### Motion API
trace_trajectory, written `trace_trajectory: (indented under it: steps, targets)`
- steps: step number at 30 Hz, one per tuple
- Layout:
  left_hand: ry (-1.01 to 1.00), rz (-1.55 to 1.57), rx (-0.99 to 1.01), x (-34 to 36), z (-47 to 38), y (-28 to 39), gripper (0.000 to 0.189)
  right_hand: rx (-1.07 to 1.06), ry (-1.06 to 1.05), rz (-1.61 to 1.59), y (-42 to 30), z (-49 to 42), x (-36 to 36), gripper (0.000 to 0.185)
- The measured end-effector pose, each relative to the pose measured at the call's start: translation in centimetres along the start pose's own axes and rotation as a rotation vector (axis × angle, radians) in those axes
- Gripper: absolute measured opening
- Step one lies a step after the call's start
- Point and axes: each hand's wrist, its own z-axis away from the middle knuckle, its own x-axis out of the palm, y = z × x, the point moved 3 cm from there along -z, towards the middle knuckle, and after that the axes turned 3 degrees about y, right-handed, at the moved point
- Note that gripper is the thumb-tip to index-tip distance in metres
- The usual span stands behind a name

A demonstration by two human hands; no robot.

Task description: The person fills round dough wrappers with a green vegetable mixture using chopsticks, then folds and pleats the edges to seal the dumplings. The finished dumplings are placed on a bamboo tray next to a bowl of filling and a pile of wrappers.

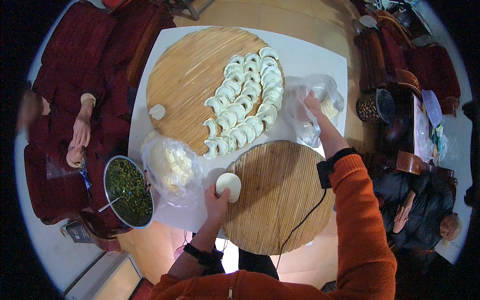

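Note:
My left hand [217,200] grips a small stack of round dough wrappers [228,185] over the left edge of the nearer round slatted tray [279,195]. My right hand [310,103] is at a clear plastic bag [315,127] holding more pale round wrappers [330,108]; its fingers are partly hidden by the film, so their grip is unclear. Rows of folded dumplings [243,93] lie on the right part of the larger round slatted tray [183,75]. Loose wrappers [157,111] rest at that tray's left edge. Another plastic bag [174,168] with pale dough pieces lies left of my left hand.
A metal bowl of chopped green filling [127,191] with a spoon [110,202] stands at the white table's [300,48] left edge. One person sits at the left [80,131], another at the lower right [423,213]. A dark cable crosses the nearer tray.

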Motion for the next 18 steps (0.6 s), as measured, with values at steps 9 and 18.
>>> trace_trajectory:
  steps: [9, 18]
  targets:
    - [-0.017, 0.037, 0.033, -0.2, 0.1, 0.1, 0.038, -0.338, -0.059, 0.564, -2.2, 1.9, -1.4, 0.032]
    - [0.004, 0.021, 0.058, 0.4, -0.1, -0.9, 0.036, -0.245, -0.024, 0.252, -1.1, 3.5, -3.1, 0.037]
